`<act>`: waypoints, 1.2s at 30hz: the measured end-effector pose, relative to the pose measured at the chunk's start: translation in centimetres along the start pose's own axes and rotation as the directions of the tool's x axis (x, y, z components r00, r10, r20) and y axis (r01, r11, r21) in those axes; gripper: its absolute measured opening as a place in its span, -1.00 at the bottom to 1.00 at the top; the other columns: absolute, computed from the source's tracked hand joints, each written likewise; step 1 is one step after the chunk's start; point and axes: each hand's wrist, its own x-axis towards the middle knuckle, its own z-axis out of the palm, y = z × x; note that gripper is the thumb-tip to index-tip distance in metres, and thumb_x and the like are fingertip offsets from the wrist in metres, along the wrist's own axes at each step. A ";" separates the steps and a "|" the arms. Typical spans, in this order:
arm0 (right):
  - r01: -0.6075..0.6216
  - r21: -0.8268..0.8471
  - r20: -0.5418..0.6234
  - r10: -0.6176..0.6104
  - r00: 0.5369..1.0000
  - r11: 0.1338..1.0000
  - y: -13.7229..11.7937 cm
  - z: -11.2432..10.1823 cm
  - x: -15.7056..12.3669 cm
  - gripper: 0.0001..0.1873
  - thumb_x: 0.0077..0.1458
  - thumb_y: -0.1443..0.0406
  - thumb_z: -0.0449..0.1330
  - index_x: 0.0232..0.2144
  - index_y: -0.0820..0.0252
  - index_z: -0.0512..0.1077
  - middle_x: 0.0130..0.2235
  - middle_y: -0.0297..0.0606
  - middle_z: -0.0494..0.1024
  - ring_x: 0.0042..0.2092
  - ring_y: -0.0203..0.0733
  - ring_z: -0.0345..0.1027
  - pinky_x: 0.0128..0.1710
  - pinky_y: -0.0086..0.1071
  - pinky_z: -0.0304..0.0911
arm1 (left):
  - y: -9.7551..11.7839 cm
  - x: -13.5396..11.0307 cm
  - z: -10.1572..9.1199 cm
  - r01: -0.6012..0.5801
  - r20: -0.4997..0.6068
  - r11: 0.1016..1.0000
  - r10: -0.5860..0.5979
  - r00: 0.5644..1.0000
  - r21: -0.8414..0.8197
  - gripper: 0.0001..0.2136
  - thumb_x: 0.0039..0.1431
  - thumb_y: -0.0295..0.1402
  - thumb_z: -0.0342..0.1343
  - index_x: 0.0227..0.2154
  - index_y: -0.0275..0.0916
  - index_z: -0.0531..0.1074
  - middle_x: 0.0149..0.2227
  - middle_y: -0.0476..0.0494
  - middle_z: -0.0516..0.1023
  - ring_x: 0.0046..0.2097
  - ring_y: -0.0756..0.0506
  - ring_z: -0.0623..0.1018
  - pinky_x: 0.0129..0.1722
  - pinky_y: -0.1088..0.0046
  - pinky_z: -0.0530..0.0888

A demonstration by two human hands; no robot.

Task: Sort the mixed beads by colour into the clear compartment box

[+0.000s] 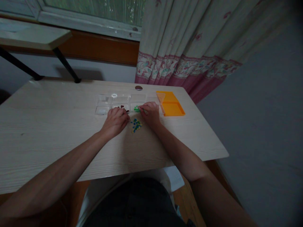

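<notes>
A clear plastic compartment box (102,103) lies across the desk. Dark red small pieces (122,107) are in one near compartment and green small pieces (136,108) in the compartment to its right. My left hand (117,119) is at the box's near edge by the dark red pieces, fingers curled together; what they hold, if anything, is hidden. My right hand (151,113) is over the box beside the green pieces, thumb and fingers drawn together in a pinch, its contents too small to name. Between my hands, on the desk, is a loose pile of blue, yellow and green small pieces (136,125).
An orange-yellow open case (172,108) lies right of the box. A brown oval object (138,88) sits near the desk's back edge. A raised shelf (35,37) on black legs stands at the back left. A curtain (175,67) hangs behind the desk (71,138).
</notes>
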 end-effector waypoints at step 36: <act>0.340 0.052 -0.118 -0.332 0.936 0.939 -3.7 -0.8 -1.6 -0.79 0.26 0.16 0.13 -0.16 -0.04 0.57 -0.29 -0.34 0.60 -0.10 -0.19 0.34 0.05 -0.22 0.07 | -0.5 0.6 0.0 0.131 -0.182 0.899 -0.224 0.957 -0.418 -0.77 0.33 -0.22 -0.01 -0.40 -0.19 0.40 -0.36 -0.09 0.41 -0.21 -0.11 0.40 -0.13 0.29 0.34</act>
